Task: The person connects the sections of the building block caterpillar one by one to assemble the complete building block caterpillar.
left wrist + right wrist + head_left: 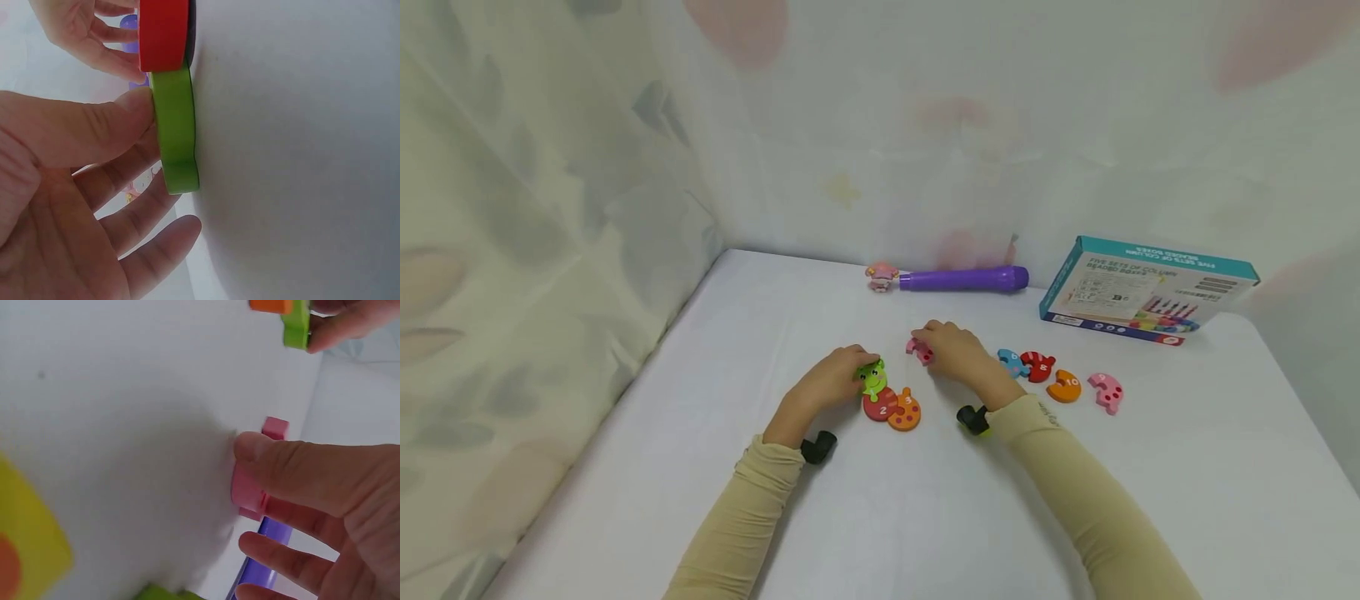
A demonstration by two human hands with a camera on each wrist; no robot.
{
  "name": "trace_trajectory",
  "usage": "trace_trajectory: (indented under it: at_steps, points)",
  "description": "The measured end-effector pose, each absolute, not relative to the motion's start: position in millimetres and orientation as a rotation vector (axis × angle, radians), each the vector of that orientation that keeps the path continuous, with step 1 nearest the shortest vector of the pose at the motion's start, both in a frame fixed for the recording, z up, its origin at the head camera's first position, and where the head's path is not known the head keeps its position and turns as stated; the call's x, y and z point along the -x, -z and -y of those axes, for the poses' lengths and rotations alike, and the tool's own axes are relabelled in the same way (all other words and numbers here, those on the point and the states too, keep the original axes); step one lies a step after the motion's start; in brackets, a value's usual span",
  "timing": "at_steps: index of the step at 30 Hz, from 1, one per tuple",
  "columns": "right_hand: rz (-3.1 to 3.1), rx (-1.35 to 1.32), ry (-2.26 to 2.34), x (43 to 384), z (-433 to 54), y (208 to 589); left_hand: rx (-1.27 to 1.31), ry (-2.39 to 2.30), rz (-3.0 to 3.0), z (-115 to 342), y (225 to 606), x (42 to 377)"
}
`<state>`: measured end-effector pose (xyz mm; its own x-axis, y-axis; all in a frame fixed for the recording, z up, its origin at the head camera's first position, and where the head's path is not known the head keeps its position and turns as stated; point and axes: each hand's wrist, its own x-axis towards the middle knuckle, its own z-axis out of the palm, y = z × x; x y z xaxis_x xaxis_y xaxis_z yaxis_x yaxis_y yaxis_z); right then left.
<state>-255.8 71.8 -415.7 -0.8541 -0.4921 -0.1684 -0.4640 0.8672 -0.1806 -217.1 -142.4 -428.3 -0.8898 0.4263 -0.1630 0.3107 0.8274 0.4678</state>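
My left hand pinches a green puzzle piece with a smiling face, thumb on its near edge in the left wrist view. Below it a red piece marked 2 and an orange spotted piece marked 3 lie linked in a short chain. Farther back and to the right, my right hand holds a small pink spotted puzzle piece between thumb and fingers. In the right wrist view this pink piece is partly covered by the thumb.
Right of the right hand lie a blue piece, a red striped piece, an orange piece marked 10 and another pink spotted piece. A purple toy microphone, a small pink figure and a box stand along the back.
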Motion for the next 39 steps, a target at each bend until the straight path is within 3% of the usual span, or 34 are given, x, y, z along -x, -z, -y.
trace_trajectory:
  at_steps: [11, 39]
  points:
    - [-2.855, 0.745, 0.228, 255.4, -69.2, 417.9, -0.564, -0.621, -2.751, 141.4, 429.6, 218.4]
    - [-2.810, 1.087, 0.212, 210.2, -71.8, 419.4, -0.567, -0.642, -2.749, 142.5, 431.1, 218.5]
